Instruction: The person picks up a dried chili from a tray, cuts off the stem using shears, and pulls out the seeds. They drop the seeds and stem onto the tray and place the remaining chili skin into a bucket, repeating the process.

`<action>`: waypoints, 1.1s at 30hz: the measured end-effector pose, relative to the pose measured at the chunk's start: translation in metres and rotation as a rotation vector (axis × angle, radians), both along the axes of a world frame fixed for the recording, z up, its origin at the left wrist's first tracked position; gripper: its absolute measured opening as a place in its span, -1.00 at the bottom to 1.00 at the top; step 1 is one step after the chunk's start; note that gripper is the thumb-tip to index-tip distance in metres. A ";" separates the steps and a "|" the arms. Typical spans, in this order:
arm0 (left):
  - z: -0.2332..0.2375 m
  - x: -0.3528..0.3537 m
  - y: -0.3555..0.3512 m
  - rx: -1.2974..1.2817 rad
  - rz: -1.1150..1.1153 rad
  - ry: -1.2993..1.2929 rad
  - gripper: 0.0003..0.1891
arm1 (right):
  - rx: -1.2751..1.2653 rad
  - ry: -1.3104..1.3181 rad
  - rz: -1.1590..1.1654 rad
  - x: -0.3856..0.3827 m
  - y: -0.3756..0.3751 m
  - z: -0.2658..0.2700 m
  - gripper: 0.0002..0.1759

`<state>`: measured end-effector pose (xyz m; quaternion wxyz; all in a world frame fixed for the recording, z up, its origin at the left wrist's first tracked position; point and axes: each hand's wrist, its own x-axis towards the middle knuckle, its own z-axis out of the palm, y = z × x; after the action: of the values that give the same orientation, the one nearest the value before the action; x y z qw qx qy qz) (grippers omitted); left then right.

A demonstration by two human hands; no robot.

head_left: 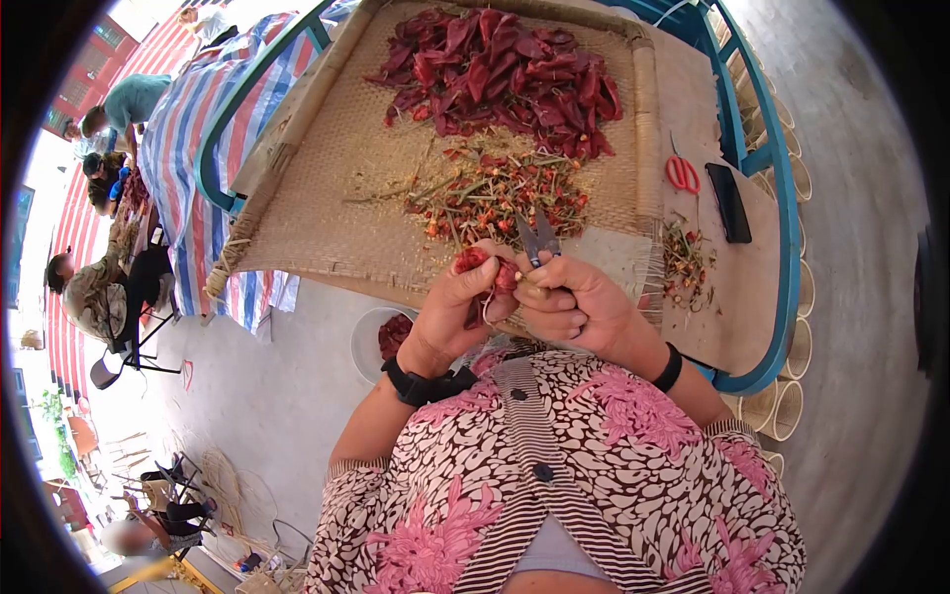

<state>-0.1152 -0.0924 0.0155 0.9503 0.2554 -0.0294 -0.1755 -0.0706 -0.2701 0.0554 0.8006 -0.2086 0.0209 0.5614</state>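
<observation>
My left hand [453, 309] is closed around a few dried red chili peppers [505, 275], with part of them hidden by the fingers. Close beside it, my right hand [577, 305] grips a pair of scissors [535, 236]; the dark blades stand apart and point away from me. A pale stem end shows between the two hands. Beyond them on the woven tray [322, 213] lies a heap of cut stems and red bits [510, 193]. Farther back is a larger heap of dark red dried peppers [495, 69].
Red-handled scissors [682, 174], a black phone [729, 203] and scattered stems [686, 259] lie right of the tray on the blue-framed table [757, 327]. A pale bucket [366, 337] holding red peppers stands on the floor at left. Several people sit or bend farther left near striped sheeting [213, 148].
</observation>
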 end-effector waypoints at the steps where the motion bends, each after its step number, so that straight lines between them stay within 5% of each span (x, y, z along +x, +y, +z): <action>1: 0.000 0.000 -0.002 -0.046 0.010 0.037 -0.75 | 0.016 -0.026 -0.011 -0.001 0.001 -0.001 -0.93; 6: -0.015 0.009 -0.010 -0.451 -0.091 -0.004 -0.70 | 0.207 -0.232 -0.093 -0.002 0.004 0.006 -0.91; 9: -0.020 0.016 -0.007 -0.455 -0.149 -0.085 -0.67 | -0.210 -0.345 -0.349 0.003 0.004 0.019 -0.83; 12: -0.004 0.015 -0.002 -0.229 0.107 0.171 -0.66 | -0.360 -0.221 -0.504 0.020 -0.006 0.006 -0.75; 13: 0.002 0.014 -0.003 -0.187 0.168 0.216 -0.68 | -0.254 0.033 -0.474 0.029 -0.013 -0.006 -0.72; 16: -0.008 0.022 -0.001 -0.143 0.185 0.261 -0.65 | -0.528 -0.109 -0.502 0.024 -0.010 -0.024 -0.70; 21: -0.001 0.022 -0.011 -0.020 0.252 0.350 -0.65 | -0.930 -1.268 -0.396 0.001 0.013 0.000 -0.70; 24: -0.008 0.020 -0.009 0.040 0.219 0.286 -0.64 | -1.090 -1.409 -0.348 0.002 0.014 -0.013 -0.78; 27: -0.026 0.017 0.003 0.020 0.166 0.250 -0.62 | -0.589 -1.083 -0.559 -0.001 0.015 -0.014 -0.87; 30: -0.031 0.015 0.009 -0.030 0.166 0.287 -0.60 | -0.481 -0.703 -0.540 -0.005 0.001 0.009 -0.90; 33: -0.035 0.012 0.016 -0.056 0.189 0.300 -0.58 | -0.479 -0.750 -0.718 -0.005 -0.006 0.018 -0.86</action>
<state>-0.1031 -0.0769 -0.0194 0.9630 0.2017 0.1320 -0.1205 -0.0761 -0.2765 0.0733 0.8241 -0.5491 -0.0683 0.1216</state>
